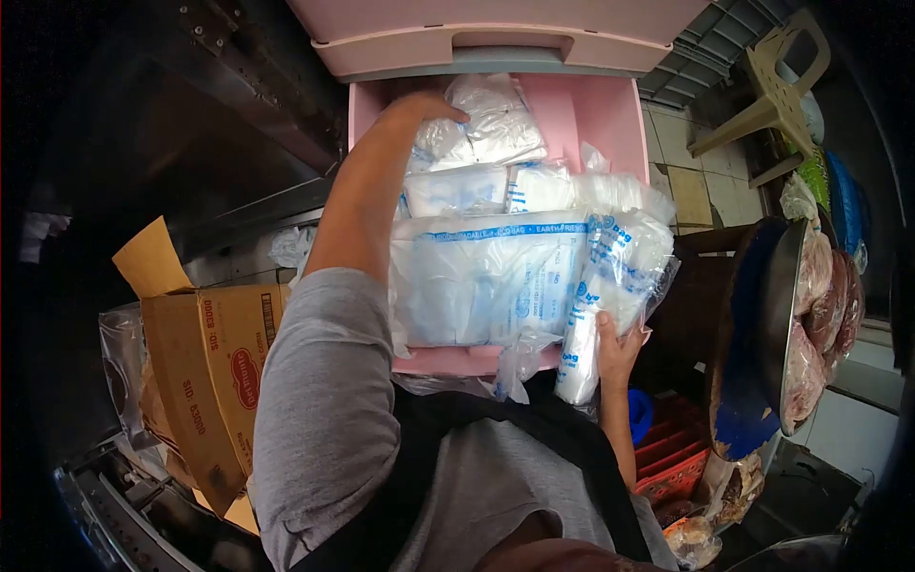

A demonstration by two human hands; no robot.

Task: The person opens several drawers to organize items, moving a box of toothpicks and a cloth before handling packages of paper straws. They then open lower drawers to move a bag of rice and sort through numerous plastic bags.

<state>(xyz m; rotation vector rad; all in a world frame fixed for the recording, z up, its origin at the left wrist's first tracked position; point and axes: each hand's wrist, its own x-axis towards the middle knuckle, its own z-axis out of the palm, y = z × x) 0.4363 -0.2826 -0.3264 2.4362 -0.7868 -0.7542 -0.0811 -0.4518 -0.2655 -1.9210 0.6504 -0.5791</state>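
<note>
A pink drawer [618, 119] stands pulled out, filled with packs of clear plastic bags. At its far left my left hand [436, 108] rests on a crumpled clear pack [500, 124]; the fingers are partly hidden by the plastic. My right hand [620, 345] is closed round the near end of a long plastic-wrapped pack with blue print [591, 329], at the drawer's front right corner. Between the hands lies a wide flat pack with a blue printed band [486, 276]. Behind it are a smaller clear pack [457, 191] and a white pack with blue print [540, 189].
An open cardboard box [195, 381] stands at the left. At the right are a beige plastic chair [762, 91], a metal tray [791, 353] with bagged meat [818, 315], and a red crate [672, 462]. Closed pink drawers [381, 29] are above.
</note>
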